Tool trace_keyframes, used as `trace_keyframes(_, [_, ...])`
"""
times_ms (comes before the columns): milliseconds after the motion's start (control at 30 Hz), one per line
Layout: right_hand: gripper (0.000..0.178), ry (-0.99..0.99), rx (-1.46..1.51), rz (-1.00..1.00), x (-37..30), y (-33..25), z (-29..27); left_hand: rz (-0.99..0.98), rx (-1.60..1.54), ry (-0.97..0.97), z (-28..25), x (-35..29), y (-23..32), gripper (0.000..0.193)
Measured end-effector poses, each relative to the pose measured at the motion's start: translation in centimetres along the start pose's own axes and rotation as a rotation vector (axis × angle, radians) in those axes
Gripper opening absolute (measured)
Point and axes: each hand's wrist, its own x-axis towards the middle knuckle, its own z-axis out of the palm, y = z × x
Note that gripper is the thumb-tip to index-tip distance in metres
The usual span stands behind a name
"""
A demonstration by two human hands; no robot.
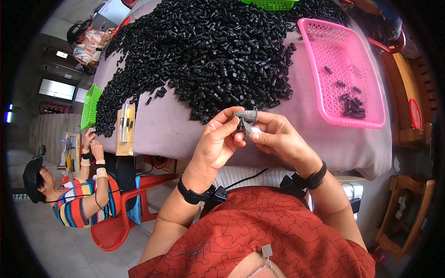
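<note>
Table (185, 125) with grey cloth, heaped with small black parts (204, 51) | pink basket (366, 116) on your right holds a few | your left hand (217, 141) pinches a black part (240, 124) above the table edge | your right hand (278, 136) grips a small blade (250, 127) against it.

Both hands meet over table (176, 125) edge: left hand (218, 143) & right hand (273, 136) pinch a small black part (240, 124) w/ grey-wrapped fingertip. Big black parts pile (208, 51) behind; pink basket (366, 121) at right holds a few.

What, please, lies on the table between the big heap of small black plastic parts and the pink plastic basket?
In the head view, only bare mauve tablecloth separates the heap of small black plastic parts from the pink plastic basket.
</note>
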Motion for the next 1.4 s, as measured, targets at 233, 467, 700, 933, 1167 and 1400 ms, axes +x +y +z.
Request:
trace_keyframes(233, [0.044,-0.055,-0.066,-0.017,-0.18,-0.06,-0.07,0.002,0.014,0.057,0.02,0.01,0.17,0.023])
trace_keyframes(467, [0.044,-0.074,-0.012,0.006,-0.18,-0.05,-0.32,0.004,0.027,0.002,-0.2,0.13,0.19,0.025])
trace_keyframes(700, [0.042,-0.062,-0.032,0.0,-0.24,-0.25,0.02,0.015,0.062,0.04,-0.2,0.05,0.27,0.025])
trace_keyframes(933, [0.038,-0.033,-0.089,-0.015,-0.12,-0.02,-0.18,0.001,0.062,0.049,-0.05,0.18,0.29,0.026])
trace_keyframes(1167, [0.043,-0.026,-0.092,-0.02,-0.32,-0.2,-0.2,-0.006,0.037,0.041,-0.08,0.29,0.16,0.024])
trace_keyframes(1400, [0.048,-0.043,-0.086,-0.022,-0.46,-0.27,-0.2,-0.044,-0.015,0.027,-0.2,0.11,0.1,0.022])
